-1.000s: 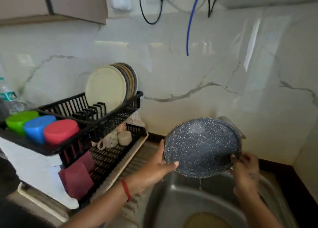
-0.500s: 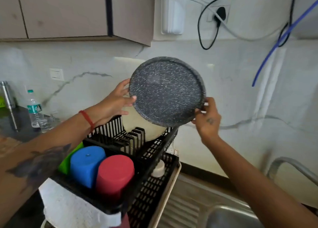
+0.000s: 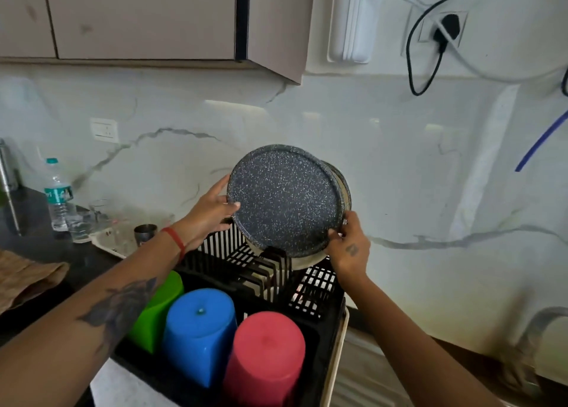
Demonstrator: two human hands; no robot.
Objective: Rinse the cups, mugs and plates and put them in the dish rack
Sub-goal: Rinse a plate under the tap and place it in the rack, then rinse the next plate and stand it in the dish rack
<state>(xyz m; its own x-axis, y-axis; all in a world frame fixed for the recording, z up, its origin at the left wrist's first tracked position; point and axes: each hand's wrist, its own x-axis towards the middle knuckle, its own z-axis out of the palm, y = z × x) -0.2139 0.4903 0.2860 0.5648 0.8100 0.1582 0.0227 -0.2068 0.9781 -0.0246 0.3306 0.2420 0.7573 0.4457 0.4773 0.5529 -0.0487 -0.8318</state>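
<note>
Head view: both hands hold the dark speckled plate (image 3: 284, 200) on edge over the far end of the black dish rack (image 3: 310, 286). Left hand (image 3: 212, 211) grips the plate's left rim, thumb on the face; right hand (image 3: 349, 246) pinches the lower-right rim. Plate stands near upright, face toward the camera, bottom edge just above the upright slot tines, directly in front of the cream plates (image 3: 339, 182) already racked behind it. Key relation: the free slot lies straight below the plate, so the next move looks like a short downward lowering with the rim lined up between tines; both hands about equally near, right one lower and closer to the rack. Near end of the rack holds upside-down cups: green cup (image 3: 163, 299), blue cup (image 3: 199, 329), red cup (image 3: 266, 354). Water bottle (image 3: 58, 194) on the counter at left has a teal label, writing too blurred to read. No other readable text.
</note>
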